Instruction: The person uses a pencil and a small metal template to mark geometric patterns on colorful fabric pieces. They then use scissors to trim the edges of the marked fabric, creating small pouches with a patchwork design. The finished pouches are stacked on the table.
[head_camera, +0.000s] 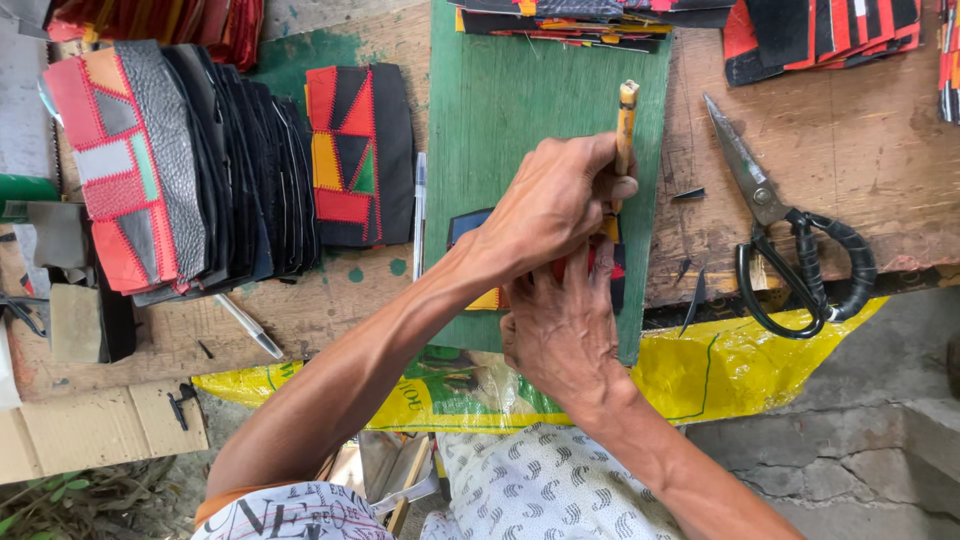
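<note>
A: From the head camera, what's in the hands?

B: The left hand (555, 200) crosses over from the left and is closed in a fist round a wooden-handled tool (626, 125). The handle stands nearly upright out of the top of the fist; its working end is hidden behind the fingers, so I can't tell what kind of tip it has. The right hand (562, 325) lies flat, fingers spread and pointing away from the body, pressing down a patchwork piece (470, 225) of black, blue, yellow and red. It grips nothing.

A: And where is that piece?

B: On the green board (500, 110), near its lower edge, mostly covered by both hands. The board rests on the wooden bench (860, 150).

A: What could go wrong?

B: As I judge it, the fingers of the flat hand sit just beside the hidden tip. If the tool slips off the piece, it could catch them. And if the flat hand eases its pressure, the piece could slide on the smooth board and the work would land off line.

A: Anything else close by?

B: Scissors (790, 250) with black-wrapped handles lie to the right, apart from the hands. A finished patchwork piece (358, 150) lies left of the board with a pen (419, 210) between them, and a stack of pieces (170, 170) sits further left. A yellow sack (720, 365) hangs under the bench edge.
</note>
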